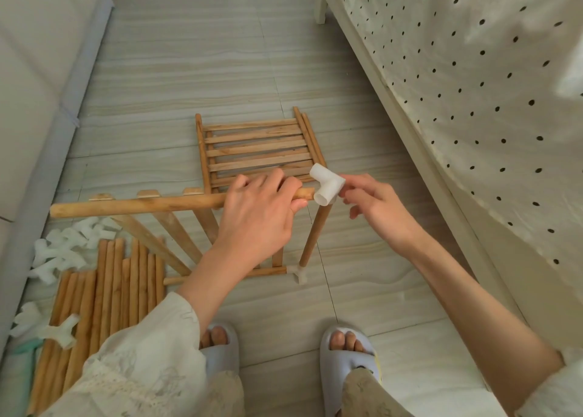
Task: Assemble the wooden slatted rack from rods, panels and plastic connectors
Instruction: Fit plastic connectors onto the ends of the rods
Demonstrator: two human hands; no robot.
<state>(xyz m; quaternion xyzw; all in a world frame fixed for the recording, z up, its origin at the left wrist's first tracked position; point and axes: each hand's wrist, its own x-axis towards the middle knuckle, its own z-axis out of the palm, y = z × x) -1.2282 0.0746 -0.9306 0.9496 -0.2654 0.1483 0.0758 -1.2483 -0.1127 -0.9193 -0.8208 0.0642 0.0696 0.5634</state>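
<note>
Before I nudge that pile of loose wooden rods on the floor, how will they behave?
The loose rods look round and smooth, so they will probably roll apart on the tiled floor if pushed sideways. They seem stiff and light, being thin wood. The white connectors lying against the pile would likely get shoved along too.

Slatted panel (258, 151) flat on floor (195, 69), ahead of feet. Nearer: half-built frame (176, 227), connector (326, 184) atop upright rod (315, 233) at its right end. Rod pile (104, 293), loose connectors (60, 252) left. Bed (473, 101) right, sofa (34, 69) left.
</note>
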